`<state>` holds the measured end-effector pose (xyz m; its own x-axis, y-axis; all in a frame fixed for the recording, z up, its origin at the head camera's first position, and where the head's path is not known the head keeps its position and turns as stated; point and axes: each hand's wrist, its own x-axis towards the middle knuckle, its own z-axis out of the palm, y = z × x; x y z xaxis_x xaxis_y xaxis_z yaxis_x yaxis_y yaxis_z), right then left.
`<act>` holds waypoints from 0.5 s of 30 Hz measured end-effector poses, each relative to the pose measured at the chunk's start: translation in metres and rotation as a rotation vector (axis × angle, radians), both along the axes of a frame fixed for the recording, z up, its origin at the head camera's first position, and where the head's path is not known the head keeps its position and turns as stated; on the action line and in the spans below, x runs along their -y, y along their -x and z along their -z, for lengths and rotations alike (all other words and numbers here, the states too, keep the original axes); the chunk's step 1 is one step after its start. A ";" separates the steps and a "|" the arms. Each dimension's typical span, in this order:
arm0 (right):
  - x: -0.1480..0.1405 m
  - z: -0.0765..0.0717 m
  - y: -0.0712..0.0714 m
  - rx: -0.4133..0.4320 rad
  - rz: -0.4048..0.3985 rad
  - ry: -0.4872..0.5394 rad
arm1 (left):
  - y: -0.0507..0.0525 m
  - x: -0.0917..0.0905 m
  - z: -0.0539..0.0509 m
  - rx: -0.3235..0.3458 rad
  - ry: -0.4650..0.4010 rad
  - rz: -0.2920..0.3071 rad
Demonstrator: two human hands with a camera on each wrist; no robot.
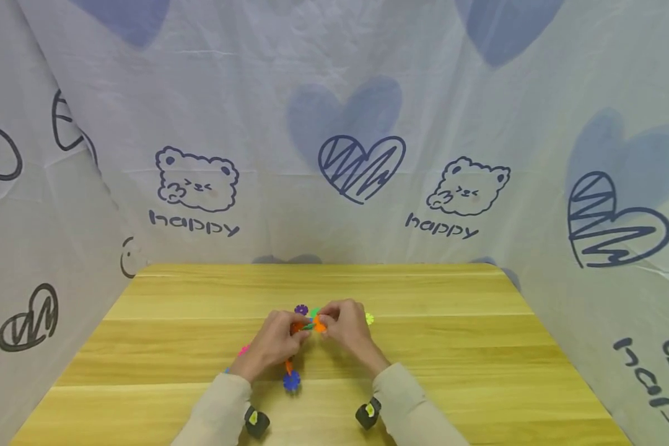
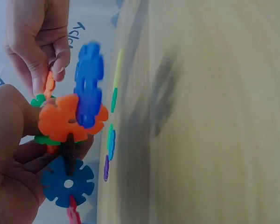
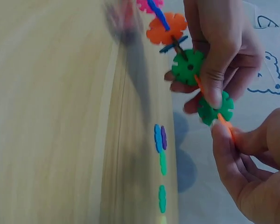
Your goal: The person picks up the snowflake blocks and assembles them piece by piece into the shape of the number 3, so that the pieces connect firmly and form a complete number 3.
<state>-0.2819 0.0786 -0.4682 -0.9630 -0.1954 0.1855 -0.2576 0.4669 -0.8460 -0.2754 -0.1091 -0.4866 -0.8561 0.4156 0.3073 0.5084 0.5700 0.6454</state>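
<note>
Over the middle of the table, my left hand holds a chain of notched plastic snowflake discs. Its thumb presses a green disc, and another green disc lies by its fingers. Orange discs, blue discs and a pink disc make up other parts of the chain. My right hand pinches an orange disc between thumb and forefinger, its edge against the green disc's rim. Whether their slots are joined I cannot tell. In the head view, a blue disc hangs at the chain's near end.
Loose discs lie on the wooden table beyond the hands: a purple disc, a green disc and a yellow disc among them. A printed white cloth hangs behind the table and along both sides.
</note>
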 end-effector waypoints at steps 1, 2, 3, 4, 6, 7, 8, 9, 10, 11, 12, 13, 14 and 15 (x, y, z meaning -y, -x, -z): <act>0.000 0.000 0.000 -0.002 -0.002 -0.006 | 0.000 0.000 0.000 0.002 -0.003 0.002; 0.000 0.001 0.001 -0.005 -0.013 -0.009 | -0.001 0.000 -0.001 0.003 -0.002 0.006; 0.000 0.001 0.001 -0.010 -0.031 -0.010 | -0.001 0.000 -0.001 0.004 0.001 0.011; -0.002 0.001 0.002 -0.008 -0.051 -0.009 | -0.001 0.000 -0.001 0.005 0.005 0.017; -0.005 0.001 0.004 -0.002 -0.099 -0.012 | -0.002 0.001 -0.003 0.020 0.009 0.029; -0.007 0.001 0.005 0.012 -0.124 -0.007 | -0.002 0.001 -0.004 0.025 0.012 0.032; -0.010 0.000 0.006 0.030 -0.148 -0.005 | -0.001 0.002 -0.005 0.031 0.022 0.032; -0.013 0.000 0.008 0.046 -0.168 -0.005 | -0.001 0.003 -0.006 0.040 0.030 0.030; -0.016 0.000 0.010 0.060 -0.179 -0.011 | -0.001 0.003 -0.007 0.052 0.037 0.027; -0.020 0.000 0.012 0.063 -0.183 -0.021 | 0.000 0.005 -0.008 0.061 0.046 0.022; -0.025 0.000 0.015 0.056 -0.178 -0.037 | 0.000 0.006 -0.009 0.073 0.060 0.015; -0.029 0.000 0.018 0.046 -0.160 -0.052 | 0.000 0.007 -0.010 0.086 0.072 0.010; -0.034 0.001 0.021 0.020 -0.134 -0.080 | 0.001 0.009 -0.010 0.104 0.082 0.008; -0.039 0.003 0.024 -0.021 -0.105 -0.120 | 0.001 0.010 -0.011 0.135 0.080 0.006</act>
